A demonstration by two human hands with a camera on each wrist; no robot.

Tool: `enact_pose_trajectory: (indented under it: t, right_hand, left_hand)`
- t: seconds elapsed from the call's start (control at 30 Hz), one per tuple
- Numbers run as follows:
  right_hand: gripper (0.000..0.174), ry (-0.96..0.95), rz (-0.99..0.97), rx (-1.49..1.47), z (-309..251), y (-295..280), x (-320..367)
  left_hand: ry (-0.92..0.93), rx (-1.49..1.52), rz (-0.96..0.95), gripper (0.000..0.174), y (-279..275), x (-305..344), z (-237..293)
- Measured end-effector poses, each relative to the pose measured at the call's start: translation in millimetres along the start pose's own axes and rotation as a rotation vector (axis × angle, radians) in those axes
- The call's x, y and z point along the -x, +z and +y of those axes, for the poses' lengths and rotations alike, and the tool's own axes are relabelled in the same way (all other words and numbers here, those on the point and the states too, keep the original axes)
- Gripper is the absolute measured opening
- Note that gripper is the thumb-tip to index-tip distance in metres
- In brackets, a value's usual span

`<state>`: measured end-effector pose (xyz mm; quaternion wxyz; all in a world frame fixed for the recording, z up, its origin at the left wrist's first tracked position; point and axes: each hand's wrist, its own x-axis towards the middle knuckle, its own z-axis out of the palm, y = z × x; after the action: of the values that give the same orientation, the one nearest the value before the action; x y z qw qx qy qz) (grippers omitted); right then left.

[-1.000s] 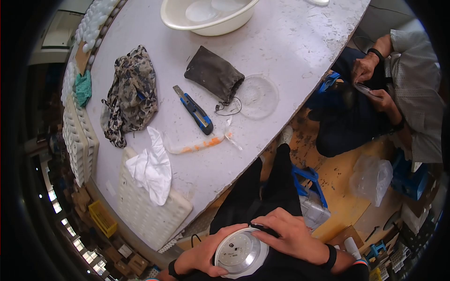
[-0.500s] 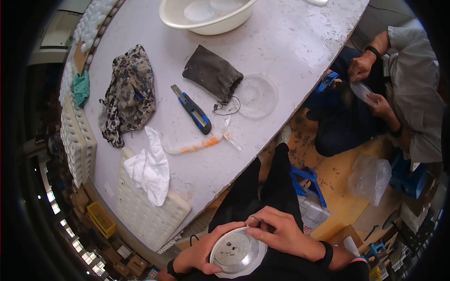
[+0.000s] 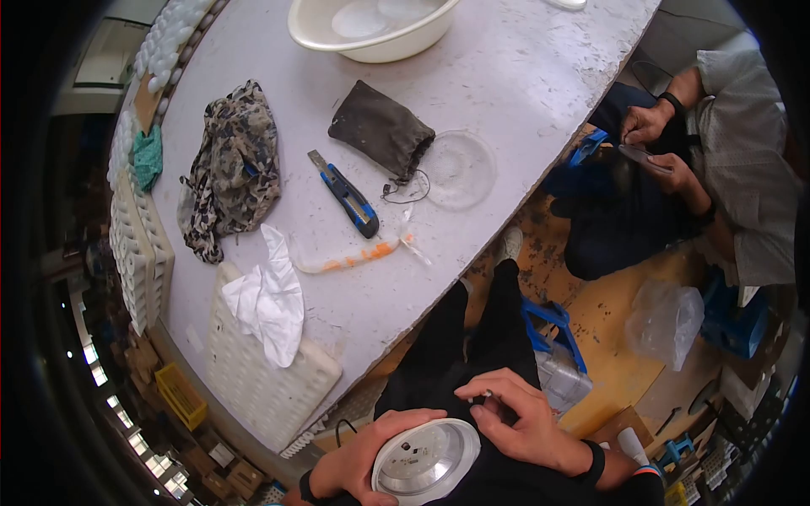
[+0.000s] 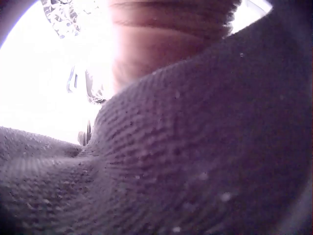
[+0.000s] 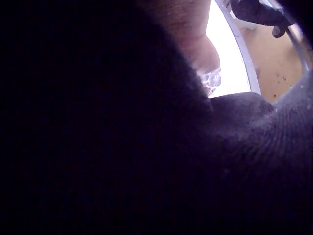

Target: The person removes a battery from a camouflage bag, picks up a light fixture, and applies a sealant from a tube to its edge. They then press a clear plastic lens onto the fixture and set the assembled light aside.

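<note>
My left hand [image 3: 359, 460] grips a round white plastic dish-like part [image 3: 426, 460] by its rim, low in the head view over my lap. Its face is shiny, with a few small dark marks in the middle. To the right of the rim, a little apart from it, my right hand [image 3: 527, 426] has its fingers curled and pinches a small thin tool [image 3: 488, 394], with only a pale tip showing. Dark sleeve cloth [image 4: 195, 147] fills most of the left wrist view, and the right wrist view is mostly dark.
On the table [image 3: 506, 76] lie a utility knife [image 3: 346, 198], a dark pouch [image 3: 381, 128], a clear round lid [image 3: 460, 169], camouflage cloth [image 3: 236, 160] and white cloth [image 3: 268, 304]. A white basin [image 3: 371, 46] stands behind. Another person [image 3: 742, 160] sits at the right.
My right hand has come away from the rim of the round part, moving slightly right and up. The left hand still holds the part, now tilted a little differently.
</note>
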<state>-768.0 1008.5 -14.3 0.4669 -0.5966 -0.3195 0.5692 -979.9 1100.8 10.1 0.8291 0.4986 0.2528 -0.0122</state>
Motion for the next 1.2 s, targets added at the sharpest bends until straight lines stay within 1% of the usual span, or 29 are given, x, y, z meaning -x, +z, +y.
enact_pose_trajectory:
  t: [0.03,0.07,0.1,0.17,0.2,0.23,0.3,0.33,0.37,0.4,0.43,0.47,0.5,0.57,0.63,0.67,0.7,0.73,0.77,0.8,0.83,0.87,0.9,0.93,0.97,1.03,1.1,1.17,1.2]
  right_hand:
    - [0.026,-0.030,-0.042,-0.035,-1,0,2]
    - [0.026,-0.045,-0.061,-0.043,-1,1,4]
    - [0.026,-0.047,-0.056,-0.043,-1,2,3]
    - [0.020,-0.174,-0.076,-0.030,-2,8,-1]
    - [0.014,-0.186,-0.064,0.011,-1,9,-2]
    - [0.014,-0.188,-0.061,0.008,2,11,-3]
    - [0.012,-0.343,0.001,0.041,7,13,-5]
    - [0.012,-0.345,0.003,0.040,9,14,-5]
    - [0.011,-0.321,0.007,0.047,10,14,-5]
    - [0.009,-0.297,0.013,0.054,11,15,-6]
    - [0.009,-0.298,0.019,0.053,10,15,-6]
    - [0.008,-0.241,0.068,0.078,10,14,-7]
    - [0.007,-0.184,0.115,0.102,10,14,-9]
    - [0.009,-0.172,0.222,0.118,11,12,-13]
    - [0.011,-0.063,0.173,0.105,16,7,-11]
    - [0.011,-0.063,0.172,0.106,18,3,-9]
    - [0.011,-0.017,0.091,0.164,19,-2,-7]
    - [0.010,0.026,0.010,0.221,20,-3,-6]
    - [0.010,0.024,0.006,0.222,21,-2,-6]
    - [0.010,-0.023,0.070,0.270,23,0,-6]
    - [0.014,-0.070,0.133,0.316,24,1,-7]
    - [0.014,-0.075,0.131,0.315,16,-1,-9]
    - [0.021,-0.025,0.108,0.375,2,-3,-8]
    - [0.030,0.027,0.084,0.434,-6,-4,-8]
    - [0.030,0.026,0.081,0.432,-3,-5,-8]
    - [0.042,-0.179,-0.018,0.433,6,-10,-4]
    - [0.043,-0.180,-0.030,0.431,10,-11,-4]
    - [0.044,-0.183,-0.045,0.429,9,-12,-5]
    - [0.042,-0.117,-0.076,0.441,7,-13,-6]
  left_hand:
    - [0.080,-0.089,0.033,0.103,1,-1,2]
    - [0.161,-0.179,0.065,0.102,2,-1,4]
    - [0.162,-0.182,0.060,0.102,2,-2,6]
    - [0.108,-0.191,0.004,0.102,1,-4,9]
    - [0.107,-0.194,0.002,0.102,1,-2,8]
    - [0.121,-0.228,0.024,0.101,1,0,7]
    - [0.133,-0.267,0.043,0.100,2,3,8]
    - [0.076,-0.178,0.074,0.098,4,3,10]
    - [0.020,-0.088,0.104,0.097,5,3,11]
    - [0.020,-0.092,0.101,0.097,2,1,9]
    - [-0.037,0.011,0.018,0.096,-4,-1,4]
    - [-0.095,0.115,-0.063,0.096,-7,-3,0]
    - [-0.097,0.115,-0.065,0.096,-7,-2,-3]
    - [-0.060,0.169,0.043,0.095,-3,2,-8]
    - [-0.052,0.179,0.052,0.095,-3,1,-7]
    - [-0.044,0.190,0.058,0.095,-4,0,-6]
    - [-0.042,0.192,0.059,0.095,-4,-1,-5]
    - [0.026,0.089,0.077,0.095,-5,-1,-3]
    - [0.095,-0.015,0.094,0.095,-7,-1,0]
    - [0.162,-0.120,0.112,0.095,-8,0,3]
    - [0.229,-0.225,0.129,0.095,-9,0,6]
    - [0.296,-0.333,0.146,0.096,-11,-1,8]
    - [0.295,-0.336,0.150,0.096,-12,-1,11]
    - [0.316,-0.428,0.131,0.096,-14,-1,14]
    - [0.336,-0.519,0.113,0.097,-14,0,16]
    - [0.299,-0.550,0.123,0.097,-13,3,20]
    - [0.261,-0.581,0.131,0.098,-10,7,24]
    - [-0.021,-0.289,0.211,0.099,-5,11,25]
    - [-0.022,-0.291,0.217,0.099,-4,16,17]
